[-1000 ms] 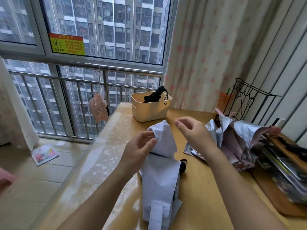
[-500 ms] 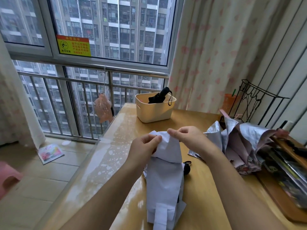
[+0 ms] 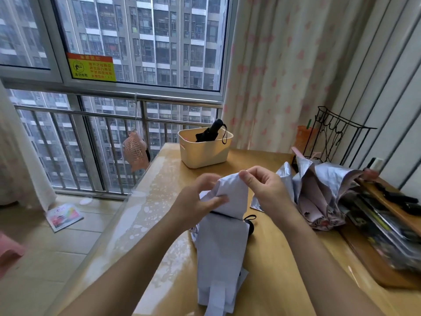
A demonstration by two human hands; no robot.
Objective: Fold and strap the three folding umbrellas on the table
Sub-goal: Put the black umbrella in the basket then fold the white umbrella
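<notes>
On the near part of the wooden table (image 3: 284,258) lies a white umbrella (image 3: 223,247), collapsed, with its cloth laid flat and long toward the person. Its white strap (image 3: 217,299) hangs loose at the near end, wrapped around nothing. A black handle (image 3: 250,225) with a small loop shows from under the cloth on the right side. Both hands lift the far end of the cloth from the table. The left hand (image 3: 196,201) grips a fold on the left side, thumb against the fingers. The right hand (image 3: 264,188) pinches the top edge of the same cloth between thumb and forefinger, the other fingers curled.

To the right, just beside the right wrist, a silver and pink umbrella (image 3: 323,192) lies crumpled and loose on the table. Its right side touches a wooden tray (image 3: 369,263) that carries a stack of magazines (image 3: 382,229).

Farther away, near the far edge of the table, stands a cream basket (image 3: 205,151). A black umbrella (image 3: 210,133), folded, leans inside it with its handle up and its cord hanging over the rim. Left of the table a pink fan (image 3: 135,151) hangs from the window railing (image 3: 91,114), and a booklet (image 3: 63,216) lies on the floor.
</notes>
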